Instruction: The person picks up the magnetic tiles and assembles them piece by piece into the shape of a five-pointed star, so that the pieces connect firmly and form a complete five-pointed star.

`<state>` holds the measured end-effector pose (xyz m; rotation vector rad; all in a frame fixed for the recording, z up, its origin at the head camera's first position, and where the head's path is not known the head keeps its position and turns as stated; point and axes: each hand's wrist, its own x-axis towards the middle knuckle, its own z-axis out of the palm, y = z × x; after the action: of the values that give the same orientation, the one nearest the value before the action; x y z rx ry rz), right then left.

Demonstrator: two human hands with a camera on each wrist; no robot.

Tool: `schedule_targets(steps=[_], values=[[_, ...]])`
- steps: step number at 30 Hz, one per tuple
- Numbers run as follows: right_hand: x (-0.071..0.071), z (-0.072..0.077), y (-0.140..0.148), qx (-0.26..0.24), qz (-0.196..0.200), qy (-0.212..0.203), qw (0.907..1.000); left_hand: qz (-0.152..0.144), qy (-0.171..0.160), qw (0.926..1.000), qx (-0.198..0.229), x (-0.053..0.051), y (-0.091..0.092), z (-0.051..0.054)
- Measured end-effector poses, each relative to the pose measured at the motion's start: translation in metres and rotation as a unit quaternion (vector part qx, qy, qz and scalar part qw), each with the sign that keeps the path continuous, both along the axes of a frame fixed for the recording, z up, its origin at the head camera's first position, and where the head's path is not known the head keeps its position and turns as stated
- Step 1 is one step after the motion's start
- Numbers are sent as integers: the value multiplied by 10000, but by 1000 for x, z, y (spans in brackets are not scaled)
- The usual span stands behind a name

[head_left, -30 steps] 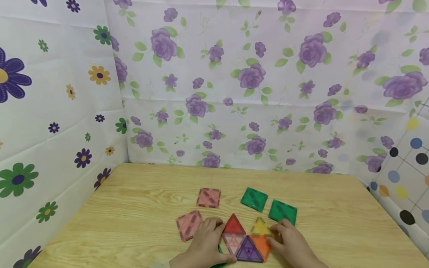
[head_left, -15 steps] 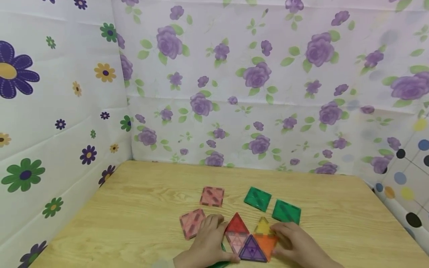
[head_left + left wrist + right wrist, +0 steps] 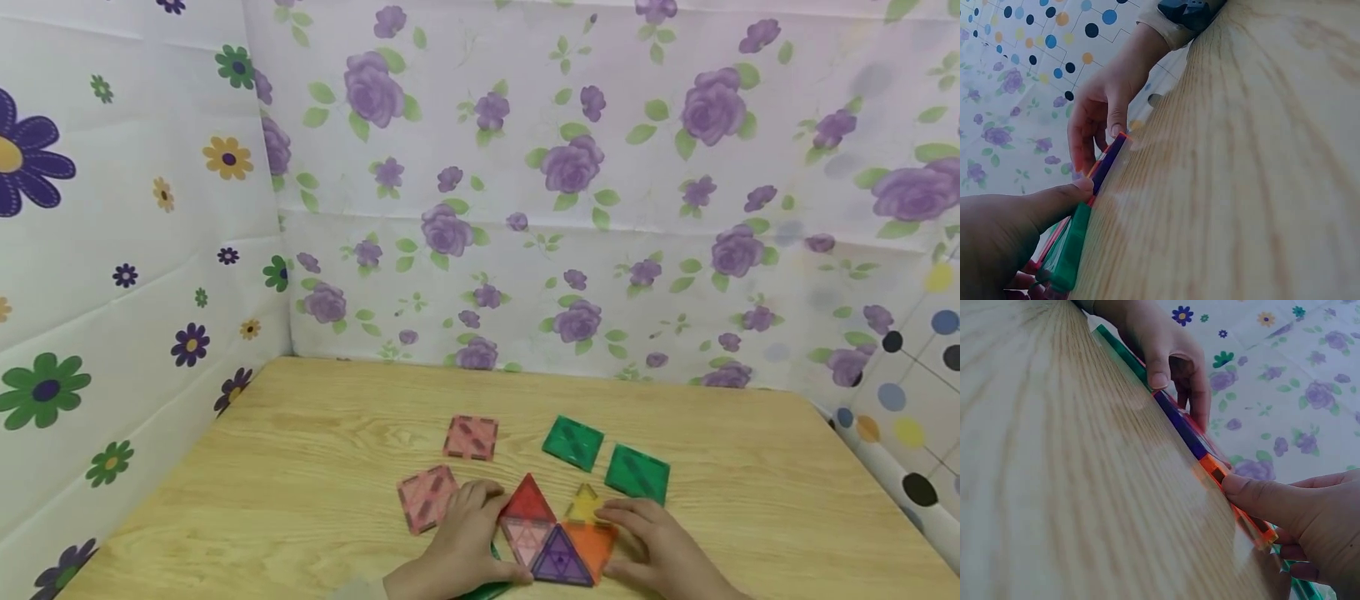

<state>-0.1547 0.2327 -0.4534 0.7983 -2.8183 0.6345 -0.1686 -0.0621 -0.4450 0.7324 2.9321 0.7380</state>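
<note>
Several translucent triangle magnetic tiles lie flat, joined edge to edge. My left hand (image 3: 467, 542) holds their left side, fingertips at the red triangle tile (image 3: 528, 502) and thumb by the lower corner where the pink triangle tile (image 3: 527, 537) meets the purple triangle tile (image 3: 561, 560). On the other side, my right hand (image 3: 660, 546) has its fingers at the yellow triangle tile (image 3: 582, 505) and its thumb against the orange triangle tile (image 3: 1213, 467). A green tile (image 3: 1074, 247) lies partly hidden under my left hand.
Two pink square tiles (image 3: 471, 437) lie at the left, one of them partly behind my left hand. Two green square tiles (image 3: 573, 442) lie behind the triangles to the right. Flowered cloth (image 3: 517, 183) surrounds the wooden table (image 3: 315, 467).
The right hand shifts slightly, its thumb moving lower along the orange tile and its fingers over the yellow tile. The left hand stays in place. The head view sways a little.
</note>
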Motion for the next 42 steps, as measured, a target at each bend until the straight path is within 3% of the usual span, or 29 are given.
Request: schedule_targets(steps=[6, 10, 14, 26, 36, 42], values=[[1, 1, -3, -11, 29, 31, 10000, -91, 288, 9993, -210, -1, -4, -1], [2, 4, -4, -33, 45, -46, 10000, -456, 524, 9974, -217, -3, -5, 0], [2, 3, -6, 96, 163, -70, 9998, -729, 423, 9962, -218, -3, -6, 2], [2, -5, -10, 259, 256, 621, 9974, -760, 429, 9962, -70, 0, -3, -2], [2, -8, -9, 115, 232, 637, 9976, -887, 468, 9949, 115, 3, -2, -2], [4, -4, -9, -148, 205, 235, 9994, -947, 443, 9942, 238, 4, -2, -2]])
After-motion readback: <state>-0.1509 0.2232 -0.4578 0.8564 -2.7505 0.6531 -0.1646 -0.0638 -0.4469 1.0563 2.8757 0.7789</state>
